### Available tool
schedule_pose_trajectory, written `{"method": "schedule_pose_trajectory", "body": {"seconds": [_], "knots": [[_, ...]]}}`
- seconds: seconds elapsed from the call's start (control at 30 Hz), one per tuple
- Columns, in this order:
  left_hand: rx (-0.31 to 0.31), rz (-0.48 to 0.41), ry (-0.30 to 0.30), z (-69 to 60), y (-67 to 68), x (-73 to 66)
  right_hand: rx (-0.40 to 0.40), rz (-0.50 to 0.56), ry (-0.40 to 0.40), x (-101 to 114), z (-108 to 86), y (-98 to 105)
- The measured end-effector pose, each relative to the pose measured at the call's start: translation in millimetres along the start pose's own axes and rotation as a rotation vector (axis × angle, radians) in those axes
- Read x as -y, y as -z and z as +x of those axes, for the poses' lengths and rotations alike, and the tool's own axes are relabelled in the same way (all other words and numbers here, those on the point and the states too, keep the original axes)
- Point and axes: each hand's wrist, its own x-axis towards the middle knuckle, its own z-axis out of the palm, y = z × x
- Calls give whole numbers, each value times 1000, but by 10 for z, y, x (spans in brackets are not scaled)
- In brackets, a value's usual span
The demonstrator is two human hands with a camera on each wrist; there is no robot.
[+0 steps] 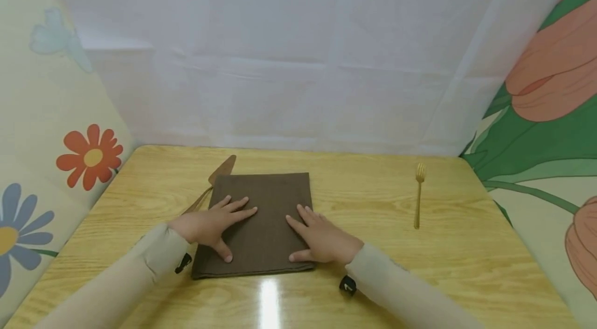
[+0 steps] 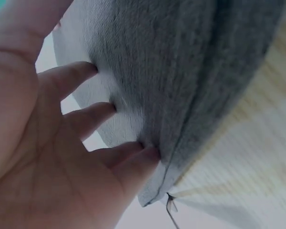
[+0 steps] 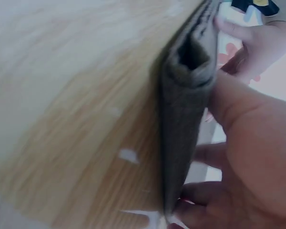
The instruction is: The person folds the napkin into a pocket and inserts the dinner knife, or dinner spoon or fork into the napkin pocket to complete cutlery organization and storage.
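A dark brown cloth (image 1: 272, 189), folded into a near square, lies flat on the wooden table. On its left part rests my left hand (image 1: 212, 225), fingers spread and straight. My right hand (image 1: 322, 238) lies on the cloth's right edge, its fingers also spread. From the left wrist, the fingertips touch the top of the cloth (image 2: 148, 62) near a folded edge. The right wrist view shows the layered fold of the cloth (image 3: 186, 114) side-on, with the right hand (image 3: 248, 157) against its upper face.
A cake server (image 1: 224, 169) lies left of the cloth, its handle running partly behind my left hand. To the right, a gold fork (image 1: 418, 194) lies on the table (image 1: 364, 184). A white sheet (image 1: 298, 59) hangs behind, and flower-patterned panels (image 1: 555, 59) flank both sides.
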Motion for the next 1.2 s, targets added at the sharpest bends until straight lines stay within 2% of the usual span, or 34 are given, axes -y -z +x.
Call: {"method": "schedule_pose_trajectory", "body": {"seconds": [0.17,0.33,0.47,0.6,0.73,0.9,1.0,1.2], "knots": [[-75,-24,-31,91,52,69,-4,48,-38,162,1,23],[-113,29,-28,195,97,113,-1,102,-81,442,8,26],[-101,73,-17,290,106,154,-11,138,-161,608,62,15],[-68,73,-1,337,88,163,7,156,-253,687,134,-7],[-61,72,7,387,67,91,19,137,-312,677,168,-25],[-72,87,38,452,38,-77,5,93,-349,552,172,-25],[-84,86,50,467,38,-126,-1,79,-343,463,168,-10],[-77,100,40,499,19,-106,-6,71,-276,242,127,-8]]}}
